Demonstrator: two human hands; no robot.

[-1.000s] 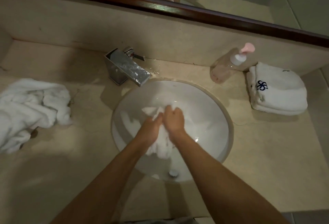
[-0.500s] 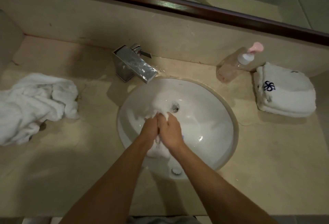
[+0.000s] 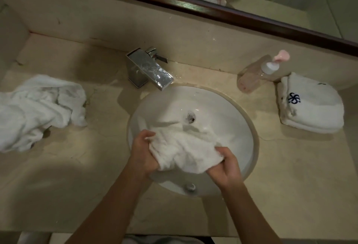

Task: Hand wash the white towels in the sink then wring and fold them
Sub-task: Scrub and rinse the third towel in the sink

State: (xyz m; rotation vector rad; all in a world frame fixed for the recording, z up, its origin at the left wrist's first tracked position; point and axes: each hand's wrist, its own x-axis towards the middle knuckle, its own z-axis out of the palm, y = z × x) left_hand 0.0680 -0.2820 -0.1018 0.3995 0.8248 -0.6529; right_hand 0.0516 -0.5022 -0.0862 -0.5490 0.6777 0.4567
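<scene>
**Wet terry in hand: hazards at the basin**

White cloth sits bunched between my two hands over the near half of the sink [image 3: 249, 127]. My left hand [image 3: 142, 152] has its fingers curled round the left end of the wet towel [image 3: 186, 146]; my right hand [image 3: 225, 166] pinches and grips the lower right corner. Neither hand is free. The far edge of the towel trails toward the drain [image 3: 190, 117].

Likely faults from this position, as I judge them:

1. Drain contact. Slack cloth lies just beside the open drain. If I lower my hands, the trailing edge could cover it and slow the outflow.
2. Drip and splash. The near rim is close under my wrists. Wringing above the rim instead of over the bowl would send water onto the counter [image 3: 290, 176] and probably the floor.
3. Uneven wring. My grips are at two ends of a loose bundle. Twisting without gathering the middle first would probably leave water in the folds.

Farther out, the crumpled towels [image 3: 38, 108] lie on the counter at left, well apart from the sink; I take these to be unwashed, though I cannot confirm it. The folded towel [image 3: 310, 106] sits at right, touching or just beside the soap bottle [image 3: 257, 75]. Carrying a dripping towel over that stack would wet it. The faucet [image 3: 149, 71] stands at the far rim; I cannot tell whether water is running.
</scene>
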